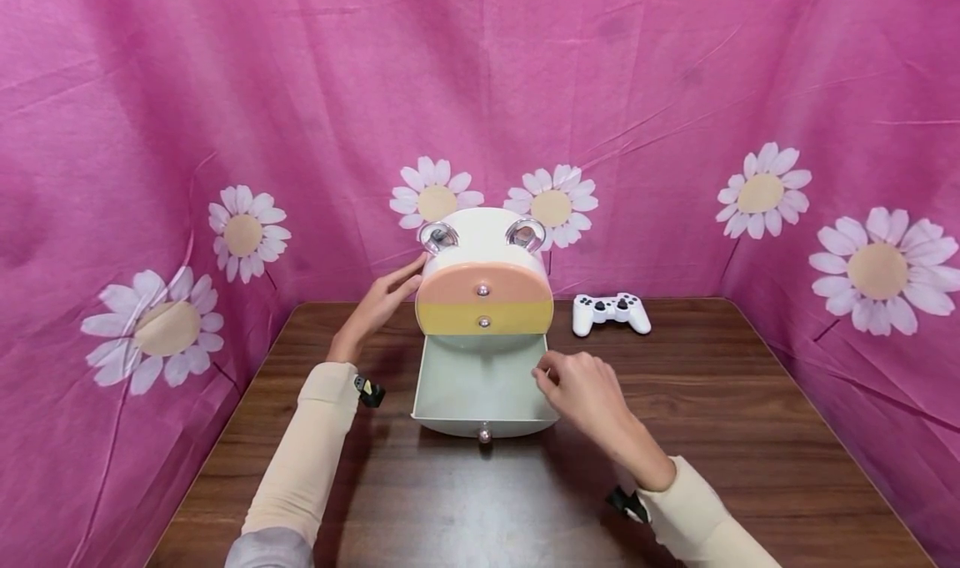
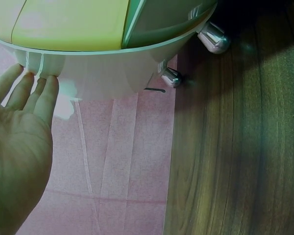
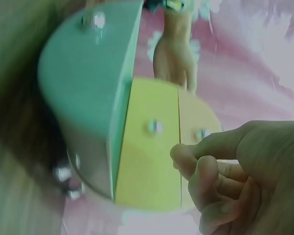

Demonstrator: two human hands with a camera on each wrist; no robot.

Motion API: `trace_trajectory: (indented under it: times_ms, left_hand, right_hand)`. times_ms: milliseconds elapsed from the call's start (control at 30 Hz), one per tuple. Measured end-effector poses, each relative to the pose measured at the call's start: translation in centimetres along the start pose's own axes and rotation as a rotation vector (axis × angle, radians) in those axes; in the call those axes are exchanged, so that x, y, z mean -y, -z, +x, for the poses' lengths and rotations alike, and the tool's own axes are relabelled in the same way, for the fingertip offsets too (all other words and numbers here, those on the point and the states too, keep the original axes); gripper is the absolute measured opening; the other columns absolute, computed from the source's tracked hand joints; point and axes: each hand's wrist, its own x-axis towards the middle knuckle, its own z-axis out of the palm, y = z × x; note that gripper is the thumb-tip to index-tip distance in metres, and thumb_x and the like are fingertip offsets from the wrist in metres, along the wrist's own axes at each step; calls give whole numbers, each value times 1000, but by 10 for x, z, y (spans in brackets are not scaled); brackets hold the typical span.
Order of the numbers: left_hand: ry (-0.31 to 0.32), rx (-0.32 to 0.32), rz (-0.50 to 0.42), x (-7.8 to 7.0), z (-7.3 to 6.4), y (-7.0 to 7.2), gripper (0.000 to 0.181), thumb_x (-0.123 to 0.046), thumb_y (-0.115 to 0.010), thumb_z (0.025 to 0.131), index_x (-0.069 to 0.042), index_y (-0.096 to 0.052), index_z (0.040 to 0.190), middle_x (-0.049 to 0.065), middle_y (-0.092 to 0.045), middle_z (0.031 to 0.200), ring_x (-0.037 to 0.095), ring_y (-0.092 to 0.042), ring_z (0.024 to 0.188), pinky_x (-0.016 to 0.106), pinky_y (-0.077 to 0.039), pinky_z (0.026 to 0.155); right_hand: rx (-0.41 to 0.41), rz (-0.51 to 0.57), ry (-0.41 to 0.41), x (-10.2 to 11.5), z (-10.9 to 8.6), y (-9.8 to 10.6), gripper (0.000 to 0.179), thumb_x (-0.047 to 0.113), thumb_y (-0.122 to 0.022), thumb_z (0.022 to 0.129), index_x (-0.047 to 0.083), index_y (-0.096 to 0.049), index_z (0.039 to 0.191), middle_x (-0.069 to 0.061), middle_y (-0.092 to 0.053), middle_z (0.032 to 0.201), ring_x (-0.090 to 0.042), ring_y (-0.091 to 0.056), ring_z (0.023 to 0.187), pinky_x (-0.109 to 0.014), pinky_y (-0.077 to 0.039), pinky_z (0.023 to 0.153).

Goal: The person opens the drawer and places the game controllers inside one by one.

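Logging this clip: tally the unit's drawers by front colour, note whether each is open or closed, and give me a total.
Peach drawer: 1, closed
Yellow drawer: 1, closed
Pale green drawer: 1, pulled open
Total: 3 drawers, 2 closed and 1 open

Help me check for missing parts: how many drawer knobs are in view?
3. The top knob is on the orange drawer, the middle knob on the yellow drawer, and the bottom knob on the pulled-out green drawer.
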Motion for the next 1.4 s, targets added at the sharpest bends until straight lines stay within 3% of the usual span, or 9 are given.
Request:
trace_trajectory:
  times_ms: [167, 433, 567, 800, 900, 1200, 1400]
  left_hand:
    - [-22, -17, 9, 1, -1, 0, 49, -38, -57, 112, -35, -48, 160, -13, -44, 168, 15, -31, 161, 48, -25, 135]
    - [1, -12, -11, 1, 0, 2, 51, -34, -56, 112, -30, -46, 162, -9, -41, 170, 18, -28, 163, 47, -23, 135]
    - [28, 2, -20, -3, 0, 2, 52, -28, -56, 113, -24, -44, 163, -5, -39, 171, 22, -25, 164, 49, -21, 136]
    - [37, 30, 2, -36, -11, 3, 53, -22, -56, 112, -12, -44, 162, 3, -40, 171, 28, -27, 163, 52, -25, 134]
    - [34, 28, 4, -39, -11, 3, 53, -23, -57, 112, -12, -44, 162, 4, -40, 170, 32, -27, 163, 53, -24, 134]
    - [43, 26, 9, -37, -11, 1, 53, -23, -57, 112, -11, -45, 162, 4, -41, 170, 26, -29, 163, 51, -24, 135]
    - [51, 16, 5, -12, -1, 0, 53, -27, -56, 113, -17, -44, 163, -1, -39, 171, 24, -27, 163, 51, -23, 135]
  right_hand:
    - [-43, -52, 42, -28, 17, 14, 5, 13, -78, 91, 13, -79, 87, 4, -67, 65, -19, -60, 54, -42, -50, 47]
    - [-23, -139, 56, -77, 48, 33, 8, 13, -77, 90, 12, -80, 97, -7, -79, 83, -33, -72, 70, -53, -57, 55]
    - [45, -138, 44, -102, 64, 41, 17, 12, -75, 91, 6, -79, 106, -11, -79, 94, -36, -74, 79, -56, -60, 62]
    - [211, -150, 22, -136, 89, 44, 28, 15, -74, 92, 6, -77, 118, -15, -78, 115, -43, -74, 105, -64, -59, 83]
    - [272, -159, 31, -150, 97, 41, 30, 14, -75, 92, 6, -77, 120, -16, -78, 118, -44, -72, 110, -65, -59, 87]
    - [409, -85, 126, -184, 117, 25, 34, 1, -74, 83, -2, -76, 117, -22, -78, 115, -44, -72, 110, -62, -58, 94]
    - [500, -109, 64, -196, 131, 19, 48, -8, -65, 77, -2, -75, 123, -23, -76, 123, -47, -69, 119, -62, -57, 99]
